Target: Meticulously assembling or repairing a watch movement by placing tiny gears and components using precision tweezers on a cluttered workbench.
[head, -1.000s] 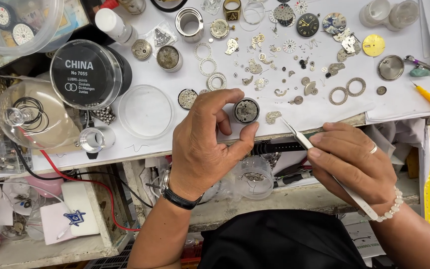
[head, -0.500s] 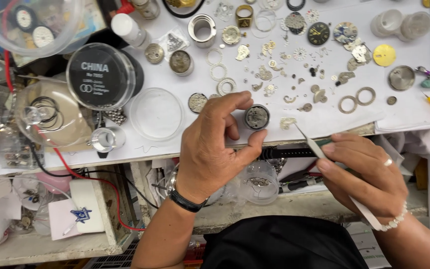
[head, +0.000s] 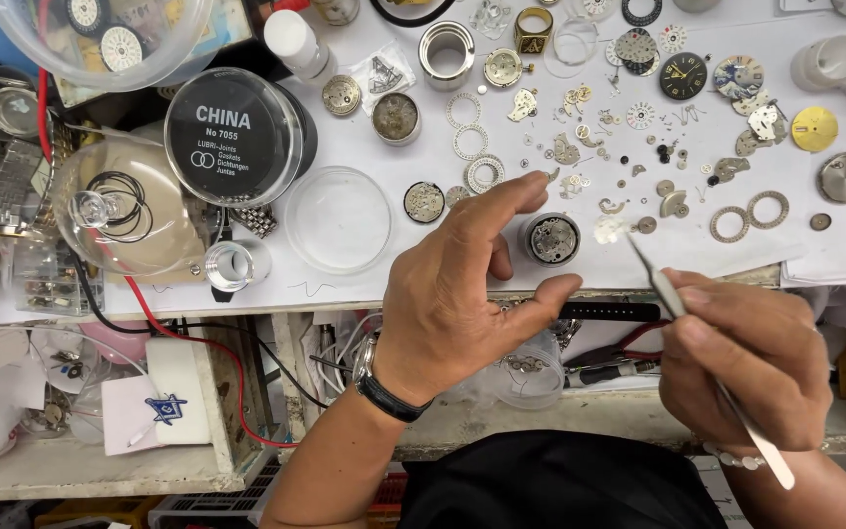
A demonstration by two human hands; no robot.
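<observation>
A: Where does the single view sit?

B: On the person's head, looking almost straight down onto the bench (head: 345,284), close enough that tiny watch parts show singly.

A: Which way does it face?

B: Away from the body: the dark lap lies at 6 o'clock, the bench's far side at 12 o'clock. The left hand (head: 462,294) enters from 7 o'clock, the right hand (head: 746,367) from 5 o'clock.

A: Any second view to share the scene?

B: No, just this one; the bench front edge crosses mid-frame.
</observation>
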